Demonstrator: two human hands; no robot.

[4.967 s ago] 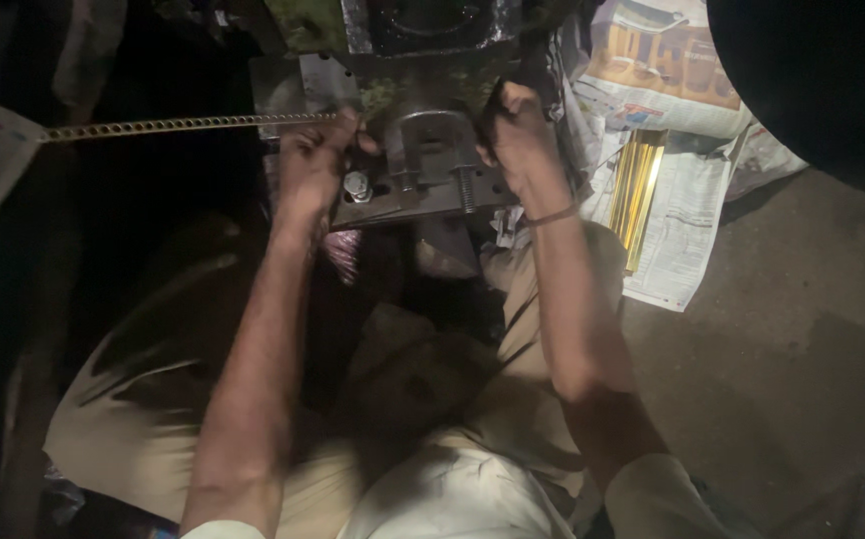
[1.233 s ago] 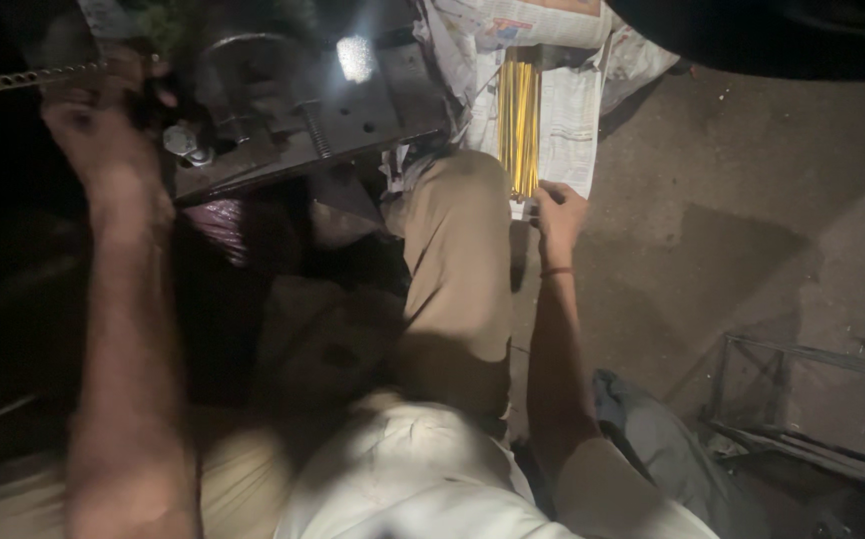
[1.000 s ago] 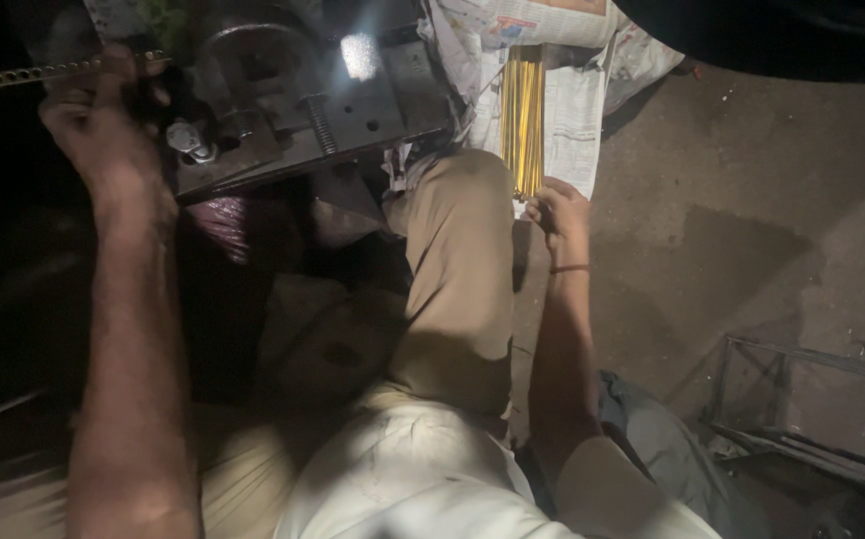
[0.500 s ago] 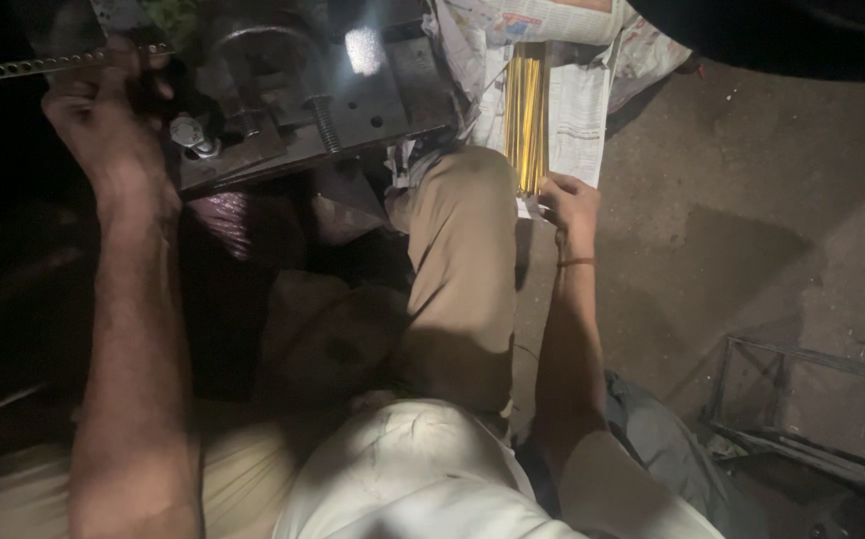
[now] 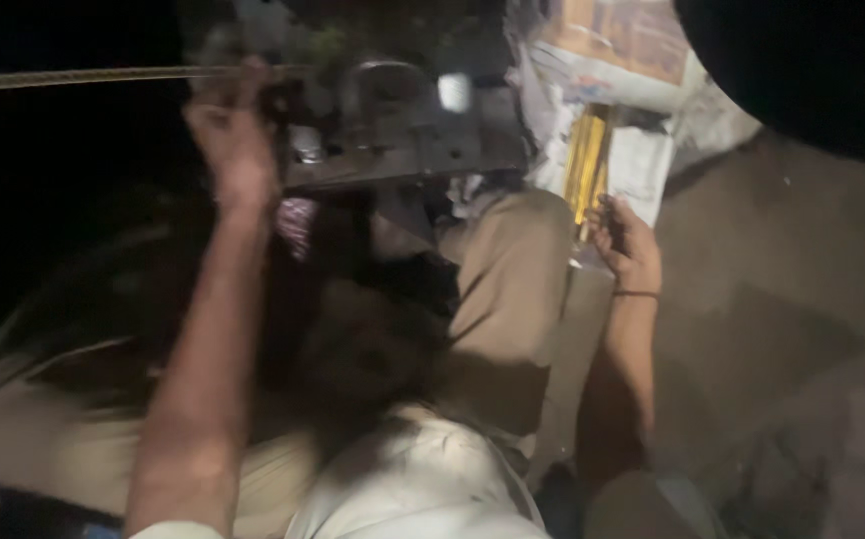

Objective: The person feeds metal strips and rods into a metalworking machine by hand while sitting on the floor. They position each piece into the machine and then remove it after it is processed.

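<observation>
Head view looks down on a person seated on the ground, knees bent, with a dim and blurred scene around them. The right hand (image 5: 624, 240) reaches out to the right of the knee and rests at the near end of a bundle of thin yellow rods (image 5: 588, 165), fingers curled about its near tip; whether they have actually closed on the rods cannot be told through the blur. The bundle lies on spread newspaper (image 5: 642, 130) on the floor, its long axis running near to far, so it stretches straight away from that hand. The left hand (image 5: 233, 135) is well apart from it, far over on the left, raised and closed around a long thin ribbed rod (image 5: 83, 76) that runs off horizontally to the left edge. Between the two hands sits a grey metal machine (image 5: 397, 130) on a flat plate, just beyond the knees. The right hand is plainly the nearer one to the yellow rods; the left hand has the machine between it and them.
</observation>
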